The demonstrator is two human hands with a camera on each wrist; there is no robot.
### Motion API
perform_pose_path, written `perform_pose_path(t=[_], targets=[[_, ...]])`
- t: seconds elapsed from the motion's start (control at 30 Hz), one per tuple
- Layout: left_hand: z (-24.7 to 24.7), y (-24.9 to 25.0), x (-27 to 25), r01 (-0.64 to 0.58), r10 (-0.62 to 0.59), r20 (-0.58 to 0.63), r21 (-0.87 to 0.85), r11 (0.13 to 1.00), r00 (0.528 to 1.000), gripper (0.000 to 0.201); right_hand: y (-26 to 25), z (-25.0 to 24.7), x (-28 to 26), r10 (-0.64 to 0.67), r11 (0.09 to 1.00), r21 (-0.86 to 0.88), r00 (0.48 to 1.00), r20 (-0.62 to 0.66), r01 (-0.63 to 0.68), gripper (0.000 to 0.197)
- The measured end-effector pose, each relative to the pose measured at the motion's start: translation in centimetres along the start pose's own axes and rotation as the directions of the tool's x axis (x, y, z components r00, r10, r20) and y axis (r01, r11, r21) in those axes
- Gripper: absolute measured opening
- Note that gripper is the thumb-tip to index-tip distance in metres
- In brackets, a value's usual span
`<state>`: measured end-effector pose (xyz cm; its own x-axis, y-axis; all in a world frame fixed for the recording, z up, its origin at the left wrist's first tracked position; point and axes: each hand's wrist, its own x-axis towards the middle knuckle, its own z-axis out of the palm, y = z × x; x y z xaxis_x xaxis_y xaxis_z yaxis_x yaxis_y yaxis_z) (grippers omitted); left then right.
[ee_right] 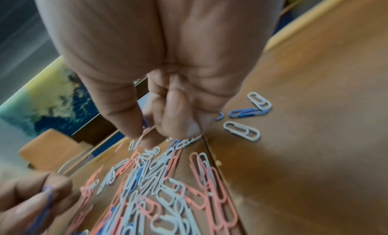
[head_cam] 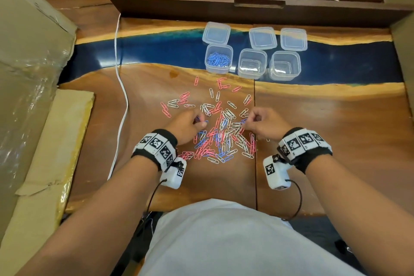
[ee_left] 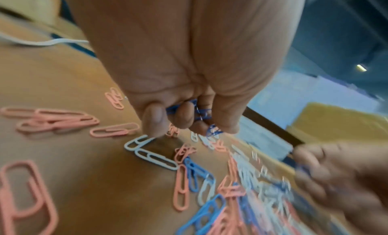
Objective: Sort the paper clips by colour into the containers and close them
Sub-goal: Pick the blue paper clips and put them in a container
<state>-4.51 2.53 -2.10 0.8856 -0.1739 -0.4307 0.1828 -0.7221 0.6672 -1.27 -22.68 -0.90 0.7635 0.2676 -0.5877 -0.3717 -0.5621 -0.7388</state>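
Black wristbands (head_cam: 154, 148) with checkered marker tiles, white wrist cameras (head_cam: 276, 171), black cables, white shirt (head_cam: 235, 242)

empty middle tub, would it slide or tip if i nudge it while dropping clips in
Probably slides: the middle tub is thin clear plastic, empty, standing on the glossy table. It looks squat, so tipping seems unlikely. The tub with blue clips may hold slightly steadier.
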Motion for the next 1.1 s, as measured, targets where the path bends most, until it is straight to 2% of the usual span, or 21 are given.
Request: perform_pose_path(t=[0.1, 0.2, 0.27, 0.33, 0.4, 0.47, 0.5, 0.53, 0.57, 0.63, 0.67, 0.7, 0.8, 0.87, 1.0, 1.1], targets=[[-0.4, 0.1, -0.8, 0.074, -0.074, 0.012, -0.293, 0.953, 0.997, 0.01, 0.7, 0.2, -0.4, 0.112, 0.92, 0.377, 0.994, -0.001, -0.104, 0.041], [-0.3, -0.3, -1.2, 0.177, -0.15, 0.094, -0.563, 0.807, 0.984, 0.01, 1.0, 0.6, -1.0, 0.157, 0.85, 0.516, 0.986, -0.053, -0.108, 0.041], [-0.1, -0.5, -1.1, 0.217, -0.166, 0.14, -0.654, 0.724, 0.976, 0.018, 1.0, 0.7, -1.2, 0.153, 0.857, 0.506, 0.986, -0.067, -0.099, 0.035], [-0.1, -0.7, -1.3, 0.244, -0.169, 0.176, -0.714, 0.656, 0.97, 0.025, 1.1, 0.4, -1.1, 0.131, 0.903, 0.421, 0.989, -0.072, -0.089, 0.035], [-0.3, -0.9, -1.5, 0.261, -0.171, 0.199, -0.784, 0.564, 0.965, 0.026, 1.1, -0.2, -0.9, 0.123, 0.937, 0.337, 0.988, -0.091, -0.085, 0.033], [-0.6, -1.2, -1.6, 0.281, -0.18, 0.22, -0.829, 0.484, 0.959, 0.022, 0.9, -0.7, -0.7, 0.101, 0.967, 0.246, 0.987, -0.129, -0.066, 0.021], [-0.7, -1.2, -1.7, 0.292, -0.196, 0.225, -0.835, 0.467, 0.955, 0.021, 0.7, -0.8, -0.6, 0.067, 0.989, 0.144, 0.985, -0.157, -0.044, 0.017], [-0.8, -1.1, -1.7, 0.301, -0.225, 0.215, -0.821, 0.484, 0.95, 0.02, 0.6, -1.0, -0.4, 0.012, 1.0, 0.0, 0.984, -0.177, -0.012, 0.014], [-0.8, -0.9, -1.7, 0.299, -0.261, 0.177, -0.767, 0.567, 0.949, 0.021, 0.5, -1.0, -0.1, -0.052, 0.988, -0.153, 0.983, -0.178, 0.025, 0.011], [-0.7, -0.7, -1.7, 0.249, -0.271, 0.024, -0.482, 0.84, 0.962, 0.024, 0.3, -0.9, 0.5, -0.136, 0.925, -0.373, 0.981, -0.141, 0.074, 0.006], [-0.5, -0.6, -1.6, 0.201, -0.221, -0.035, -0.298, 0.933, 0.975, 0.023, 0.3, -0.8, 0.9, -0.155, 0.891, -0.445, 0.98, -0.122, 0.085, 0.005], [-0.3, -0.5, -1.5, 0.156, -0.164, -0.048, -0.141, 0.978, 0.985, 0.019, 0.3, -0.8, 1.3, -0.169, 0.858, -0.505, 0.98, -0.102, 0.095, 0.004], [0.2, -0.3, -1.2, 0.07, -0.071, -0.005, 0.184, 0.98, 0.997, 0.009, 0.2, -0.7, 2.1, -0.197, 0.749, -0.649, 0.98, -0.028, 0.132, 0.007], [0.3, -0.3, -1.0, 0.03, -0.031, 0.001, 0.282, 0.959, 1.0, 0.007, -0.3, -0.7, 2.4, -0.192, 0.691, -0.707, 0.981, 0.018, 0.148, 0.013], [0.2, 0.1, -0.9, -0.023, 0.021, 0.011, 0.328, 0.944, 1.0, 0.003, -1.2, -0.8, 2.6, -0.165, 0.652, -0.739, 0.983, 0.083, 0.172, 0.012], [0.2, 0.1, -1.1, 0.001, -0.003, 0.009, 0.225, 0.974, 1.0, 0.009, -1.2, -0.9, 2.1, -0.196, 0.749, -0.638, 0.98, 0.045, 0.179, 0.015]])
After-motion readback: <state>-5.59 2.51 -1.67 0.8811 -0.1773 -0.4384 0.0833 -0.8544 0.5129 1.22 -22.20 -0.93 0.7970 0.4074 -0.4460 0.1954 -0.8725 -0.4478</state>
